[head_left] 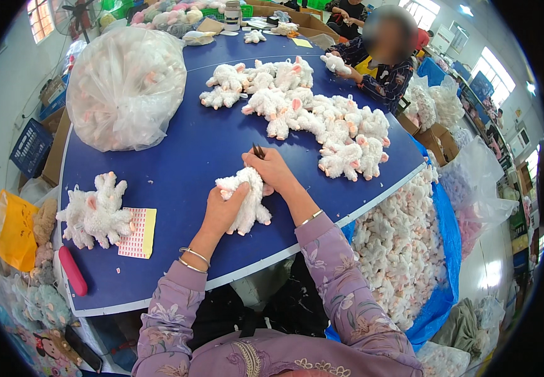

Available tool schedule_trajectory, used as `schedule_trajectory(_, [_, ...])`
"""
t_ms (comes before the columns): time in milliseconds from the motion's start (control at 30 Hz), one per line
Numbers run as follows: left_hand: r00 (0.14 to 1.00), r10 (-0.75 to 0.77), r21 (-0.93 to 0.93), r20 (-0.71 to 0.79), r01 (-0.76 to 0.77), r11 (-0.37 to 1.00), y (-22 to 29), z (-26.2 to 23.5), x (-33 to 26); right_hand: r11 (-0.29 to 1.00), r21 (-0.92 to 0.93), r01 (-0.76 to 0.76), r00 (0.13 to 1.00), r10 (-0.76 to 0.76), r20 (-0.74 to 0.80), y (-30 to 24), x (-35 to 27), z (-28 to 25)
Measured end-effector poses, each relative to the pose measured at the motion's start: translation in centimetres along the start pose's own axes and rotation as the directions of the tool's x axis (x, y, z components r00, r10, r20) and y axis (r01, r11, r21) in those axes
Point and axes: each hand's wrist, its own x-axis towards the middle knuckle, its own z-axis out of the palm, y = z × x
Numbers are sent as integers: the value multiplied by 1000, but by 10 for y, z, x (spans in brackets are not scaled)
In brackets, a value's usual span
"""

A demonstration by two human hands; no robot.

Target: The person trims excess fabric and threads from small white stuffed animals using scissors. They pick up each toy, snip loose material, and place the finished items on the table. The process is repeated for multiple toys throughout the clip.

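Observation:
A white fluffy plush lamb (247, 204) with pink feet lies on the blue table in front of me. My left hand (225, 207) is closed on its left side, thumb on top of the fur. At the toy's upper right, my right hand (273, 171) is closed around dark tweezers (258, 151), whose two tips point away from me. That hand also touches the plush, and part of the tweezers is hidden in the fingers. Several similar plush lambs (322, 116) lie in a heap beyond, and a smaller bunch (98, 212) lies at the left.
Under the left bunch is a sticker sheet (139, 234); near it lies a pink case (73, 271). A large clear bag of plush (127, 88) stands at the far left. Right of the table, a blue sack (449, 251) holds many white toys. A co-worker (378, 69) sits across.

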Motion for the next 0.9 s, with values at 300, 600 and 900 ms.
schedule_trajectory(300, [998,-39,-104,46,44,994,-1,-1,0,1000,5,16,1000,-16,6,-1,-1,2])
schedule_trajectory(600, [992,-11,-48,128,18,999,7,0,-2,996,-34,80,993,-82,-84,0,1,-2])
schedule_trajectory(900, [998,16,-267,-64,-33,963,3,0,5,983,182,-31,997,43,-66,4,6,-12])
